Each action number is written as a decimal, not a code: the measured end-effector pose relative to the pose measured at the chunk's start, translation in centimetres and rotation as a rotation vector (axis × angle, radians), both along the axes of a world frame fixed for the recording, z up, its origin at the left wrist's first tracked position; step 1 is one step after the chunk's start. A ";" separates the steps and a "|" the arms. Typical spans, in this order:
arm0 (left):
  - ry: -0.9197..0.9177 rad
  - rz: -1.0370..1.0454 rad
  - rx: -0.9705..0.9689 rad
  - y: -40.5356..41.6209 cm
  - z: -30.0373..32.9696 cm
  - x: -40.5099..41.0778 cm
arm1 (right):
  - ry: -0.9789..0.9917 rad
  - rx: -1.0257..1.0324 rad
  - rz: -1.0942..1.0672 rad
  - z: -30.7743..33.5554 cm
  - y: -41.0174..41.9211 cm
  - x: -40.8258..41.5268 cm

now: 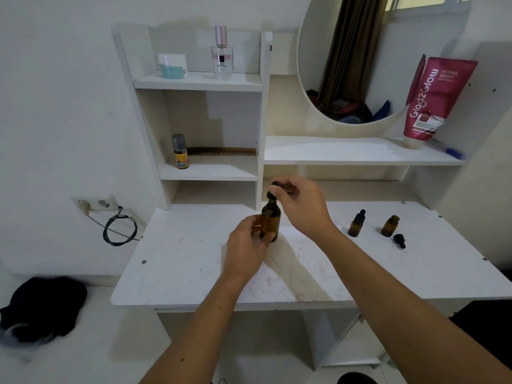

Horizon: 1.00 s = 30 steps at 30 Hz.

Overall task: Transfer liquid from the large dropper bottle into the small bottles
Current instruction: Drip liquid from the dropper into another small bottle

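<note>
A large amber dropper bottle (271, 221) stands upright on the white desk (194, 267). My left hand (246, 252) grips its body from the left. My right hand (300, 206) pinches the black dropper cap (273, 191) at the bottle's neck. To the right stand two small amber bottles: one (356, 224) with its black dropper cap on, the other (390, 225) uncapped. A loose black dropper cap (399, 240) lies on the desk just right of the uncapped bottle.
Shelves behind the desk hold a perfume bottle (222, 55), a white jar (173, 65), a small yellow bottle (180, 152) and a comb (221, 151). A red tube (432, 98) leans by a round mirror (360, 65). A wall socket with a black cable (116, 225) sits left.
</note>
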State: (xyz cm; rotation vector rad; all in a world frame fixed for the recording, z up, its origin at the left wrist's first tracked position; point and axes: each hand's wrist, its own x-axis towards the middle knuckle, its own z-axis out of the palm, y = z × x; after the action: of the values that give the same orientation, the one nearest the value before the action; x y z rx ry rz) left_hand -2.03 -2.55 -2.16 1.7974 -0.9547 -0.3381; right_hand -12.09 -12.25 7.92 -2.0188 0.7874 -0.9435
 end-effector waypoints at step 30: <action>0.191 -0.310 -0.102 -5.2 -0.3 -14.3 | -0.270 -0.029 -0.331 1.6 -4.8 -19.6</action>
State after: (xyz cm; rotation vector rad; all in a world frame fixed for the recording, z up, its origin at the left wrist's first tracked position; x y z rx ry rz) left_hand -16.32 -7.78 -2.42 1.4949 -1.0932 -0.6319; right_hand -31.70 -17.02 9.50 -1.7632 0.9758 -1.3891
